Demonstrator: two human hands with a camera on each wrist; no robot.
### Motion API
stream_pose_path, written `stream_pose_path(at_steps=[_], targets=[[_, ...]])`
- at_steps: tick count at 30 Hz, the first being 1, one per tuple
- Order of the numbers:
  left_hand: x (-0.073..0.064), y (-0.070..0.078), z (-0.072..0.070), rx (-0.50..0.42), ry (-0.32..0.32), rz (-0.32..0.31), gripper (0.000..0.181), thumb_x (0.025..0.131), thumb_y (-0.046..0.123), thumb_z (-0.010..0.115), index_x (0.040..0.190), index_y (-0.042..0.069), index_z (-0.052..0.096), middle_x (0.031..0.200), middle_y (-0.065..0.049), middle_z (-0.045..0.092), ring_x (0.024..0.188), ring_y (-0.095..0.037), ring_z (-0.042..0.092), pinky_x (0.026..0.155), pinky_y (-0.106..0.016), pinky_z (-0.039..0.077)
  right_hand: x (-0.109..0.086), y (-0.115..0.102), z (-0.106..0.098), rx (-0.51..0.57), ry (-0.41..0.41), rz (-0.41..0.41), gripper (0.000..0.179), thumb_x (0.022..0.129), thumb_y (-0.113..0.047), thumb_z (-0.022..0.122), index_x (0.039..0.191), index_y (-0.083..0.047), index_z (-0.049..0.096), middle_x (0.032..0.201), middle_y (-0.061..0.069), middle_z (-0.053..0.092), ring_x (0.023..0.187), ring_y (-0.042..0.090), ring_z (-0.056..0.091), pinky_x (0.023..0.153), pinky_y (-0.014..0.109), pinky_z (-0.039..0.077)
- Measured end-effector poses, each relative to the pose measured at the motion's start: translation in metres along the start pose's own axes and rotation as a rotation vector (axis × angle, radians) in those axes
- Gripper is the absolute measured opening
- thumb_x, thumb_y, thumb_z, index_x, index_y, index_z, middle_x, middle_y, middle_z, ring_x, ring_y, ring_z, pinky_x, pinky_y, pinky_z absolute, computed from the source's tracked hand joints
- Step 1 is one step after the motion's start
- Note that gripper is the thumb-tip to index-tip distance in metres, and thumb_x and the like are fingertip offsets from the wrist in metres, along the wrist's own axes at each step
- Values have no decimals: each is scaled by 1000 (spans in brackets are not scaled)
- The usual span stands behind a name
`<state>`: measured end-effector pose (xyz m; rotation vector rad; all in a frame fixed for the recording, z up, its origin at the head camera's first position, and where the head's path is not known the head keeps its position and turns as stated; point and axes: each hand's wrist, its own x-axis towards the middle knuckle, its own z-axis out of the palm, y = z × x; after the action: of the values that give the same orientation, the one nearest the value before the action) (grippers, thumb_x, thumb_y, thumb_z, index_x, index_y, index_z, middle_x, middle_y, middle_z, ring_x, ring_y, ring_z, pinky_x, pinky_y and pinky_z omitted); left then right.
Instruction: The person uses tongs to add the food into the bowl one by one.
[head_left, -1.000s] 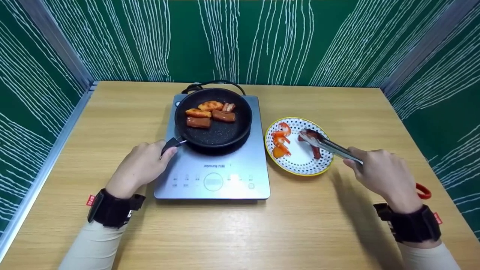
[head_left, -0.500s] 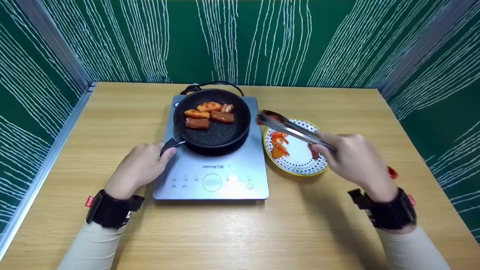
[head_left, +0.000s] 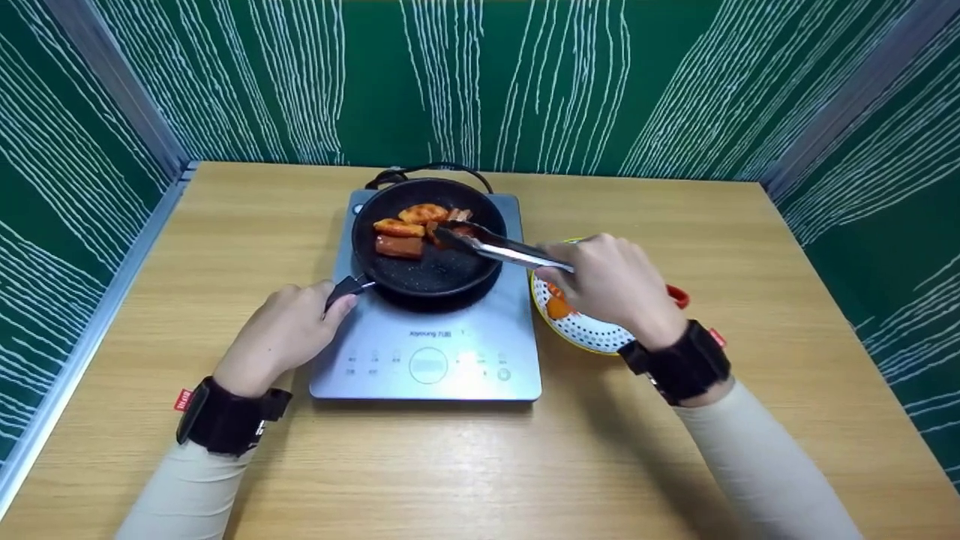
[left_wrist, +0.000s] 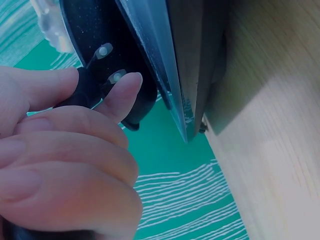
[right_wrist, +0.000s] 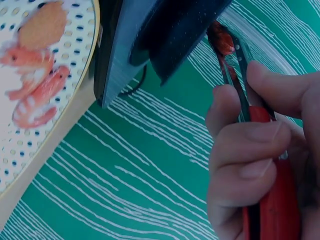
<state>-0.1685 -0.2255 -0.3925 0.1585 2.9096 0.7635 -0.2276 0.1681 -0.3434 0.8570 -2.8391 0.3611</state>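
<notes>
My left hand (head_left: 289, 334) grips the handle of the black frying pan (head_left: 442, 276); in the left wrist view its fingers (left_wrist: 75, 145) curl round that handle. In my right hand (head_left: 611, 289) are metal tongs (head_left: 517, 253) with red handles (right_wrist: 277, 200). Their tips reach over the pan's right half and pinch a dark reddish piece of meat (right_wrist: 221, 39). Brown sausage-like pieces (head_left: 399, 247) and orange, browned wedges (head_left: 424, 214) lie in the pan. Tongs and meat partly cover the food at the pan's right.
The pan sits on a silver induction cooker (head_left: 480, 322), its black cord (head_left: 457, 165) behind. To the right stands a dotted plate (head_left: 592, 335) with a yellow rim, partly under my right hand. It bears shrimp (right_wrist: 42, 95) and an orange-brown piece (right_wrist: 42, 25). Green walls (head_left: 382, 82) enclose the wooden table.
My right hand and the tongs have moved left from the plate to over the pan, carrying a piece of meat lifted off the plate. The left hand stays on the pan handle.
</notes>
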Motion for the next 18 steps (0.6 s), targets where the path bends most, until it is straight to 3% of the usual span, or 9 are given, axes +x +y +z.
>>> stream_pose_path(at_steps=[9,18], targets=[[-2,0,0,13,28,22,37,113,40,51,96,9,59,73,-3,41,63,-23,48,56,-35,35,14,-12,6,-6,-57,14,28,104,-35,71,120,-14,79,74,2,60,57,20,49,50,34,33],[-1,1,0,12,15,11,36,114,39,50,98,9,60,74,-4,42,64,-24,49,56,-36,36,20,-14,10,-16,-106,58,31,105,-36,70,124,-13,78,78,6,63,62,23,54,52,34,36]])
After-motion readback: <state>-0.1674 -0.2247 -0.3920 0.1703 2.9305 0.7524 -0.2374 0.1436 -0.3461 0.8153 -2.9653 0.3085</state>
